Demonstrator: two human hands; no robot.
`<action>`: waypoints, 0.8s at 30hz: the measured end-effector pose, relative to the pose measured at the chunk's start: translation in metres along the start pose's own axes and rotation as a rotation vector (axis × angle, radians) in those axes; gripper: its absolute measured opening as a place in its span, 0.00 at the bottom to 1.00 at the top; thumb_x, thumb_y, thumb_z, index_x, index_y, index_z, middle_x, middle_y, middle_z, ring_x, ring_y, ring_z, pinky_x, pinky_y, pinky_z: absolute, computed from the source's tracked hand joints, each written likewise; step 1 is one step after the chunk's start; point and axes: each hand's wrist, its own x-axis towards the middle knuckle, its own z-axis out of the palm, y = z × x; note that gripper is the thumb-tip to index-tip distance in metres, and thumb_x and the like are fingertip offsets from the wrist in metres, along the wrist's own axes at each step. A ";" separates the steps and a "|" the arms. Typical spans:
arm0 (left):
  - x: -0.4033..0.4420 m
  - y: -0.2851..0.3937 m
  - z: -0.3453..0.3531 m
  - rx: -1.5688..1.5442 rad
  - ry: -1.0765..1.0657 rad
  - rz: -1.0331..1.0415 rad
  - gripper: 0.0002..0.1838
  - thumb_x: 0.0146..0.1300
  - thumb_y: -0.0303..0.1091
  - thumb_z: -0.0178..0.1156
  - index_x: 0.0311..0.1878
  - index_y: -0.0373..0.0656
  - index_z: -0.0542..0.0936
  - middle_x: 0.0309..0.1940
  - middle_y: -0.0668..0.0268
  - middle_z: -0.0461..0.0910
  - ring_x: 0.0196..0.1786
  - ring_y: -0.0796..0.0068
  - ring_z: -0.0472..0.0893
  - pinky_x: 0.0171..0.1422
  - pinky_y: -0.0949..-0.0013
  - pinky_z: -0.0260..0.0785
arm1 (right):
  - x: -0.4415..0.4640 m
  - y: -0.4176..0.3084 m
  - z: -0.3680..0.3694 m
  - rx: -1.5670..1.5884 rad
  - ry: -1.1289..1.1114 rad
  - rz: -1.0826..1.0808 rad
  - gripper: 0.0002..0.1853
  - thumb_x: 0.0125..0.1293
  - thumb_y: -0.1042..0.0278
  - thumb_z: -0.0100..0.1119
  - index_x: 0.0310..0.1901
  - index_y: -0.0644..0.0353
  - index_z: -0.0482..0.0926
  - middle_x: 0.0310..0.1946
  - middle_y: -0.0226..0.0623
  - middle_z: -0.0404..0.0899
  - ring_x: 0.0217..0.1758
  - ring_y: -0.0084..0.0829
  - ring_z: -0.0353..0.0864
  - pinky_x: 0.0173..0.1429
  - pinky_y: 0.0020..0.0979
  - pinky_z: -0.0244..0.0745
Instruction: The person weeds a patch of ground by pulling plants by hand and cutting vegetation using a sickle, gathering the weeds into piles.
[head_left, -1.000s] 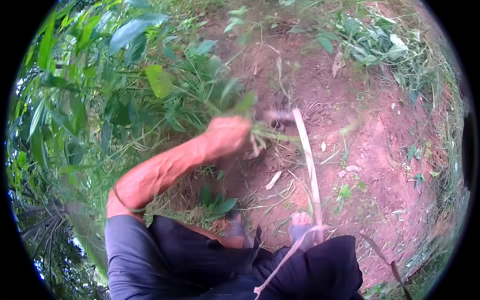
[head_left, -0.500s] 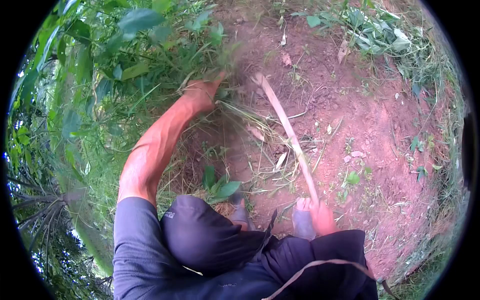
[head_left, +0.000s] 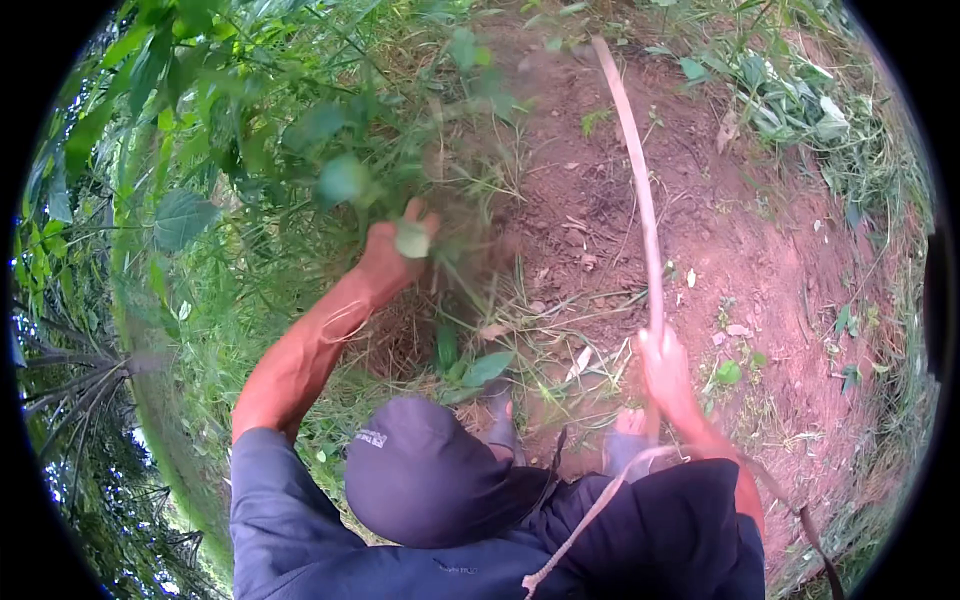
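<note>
In the head view, the right hand (head_left: 665,368) was closed around a pale wooden handle (head_left: 643,185), fingers wrapped near its lower part. From that hand the handle ran forward, its long axis leaning a little to the left and bowing gently, with its far end pointing away from the body. Whatever lay at that end was too blurred to make out. Nearer the body than the right hand, a strap (head_left: 590,512) curved across dark cloth (head_left: 430,480) and was cut off by the frame edge.

The left hand (head_left: 383,255) reached in among green plants (head_left: 290,190), well apart from the handle. A leaf (head_left: 412,239) covered part of it, so whether its fingers pinched a stem could not be told. Reddish soil (head_left: 770,290) spread to the right of the right hand, and a leafy heap (head_left: 800,110) lay far ahead of it.
</note>
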 end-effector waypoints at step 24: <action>0.030 -0.056 0.019 0.527 -0.129 -0.258 0.06 0.58 0.29 0.53 0.33 0.38 0.77 0.27 0.53 0.83 0.32 0.55 0.85 0.33 0.58 0.77 | 0.018 0.011 0.043 -0.451 -0.142 -0.297 0.20 0.69 0.53 0.51 0.41 0.68 0.67 0.21 0.53 0.75 0.24 0.52 0.80 0.25 0.47 0.72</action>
